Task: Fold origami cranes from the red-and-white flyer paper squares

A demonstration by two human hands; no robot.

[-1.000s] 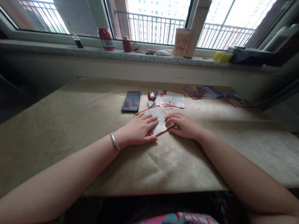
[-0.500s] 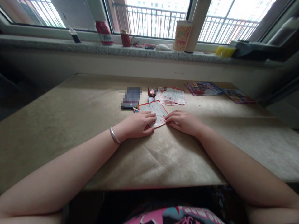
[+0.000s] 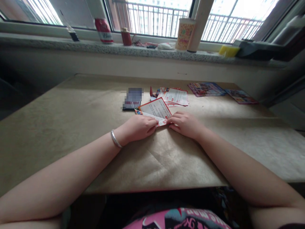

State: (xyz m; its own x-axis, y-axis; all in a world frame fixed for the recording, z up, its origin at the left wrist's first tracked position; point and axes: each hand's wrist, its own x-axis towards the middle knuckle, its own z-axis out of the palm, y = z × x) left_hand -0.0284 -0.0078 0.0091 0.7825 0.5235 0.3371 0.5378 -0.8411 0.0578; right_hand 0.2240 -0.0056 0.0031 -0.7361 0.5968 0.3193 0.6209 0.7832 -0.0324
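A printed sheet of paper with a red border lies in front of me, its near edge folded up in a strip. My left hand, with a silver bangle at the wrist, grips the folded edge on the left, fingers curled over it. At the right corner, my right hand pinches the same sheet between thumb and fingers. Just behind the sheet stands a small folded paper figure, partly covered by it. A dark flat device, blurred out, lies to the left.
Behind the sheet is a pile of similar printed sheets. Colourful cards and another card stack lie at the back right. On the windowsill stand a red can, a red bottle, a patterned cup and a yellow item.
The sheet's near edge has been lifted and folded upward, and its far part now reaches over the paper figure. My left fingers have curled from lying flat to gripping the edge.
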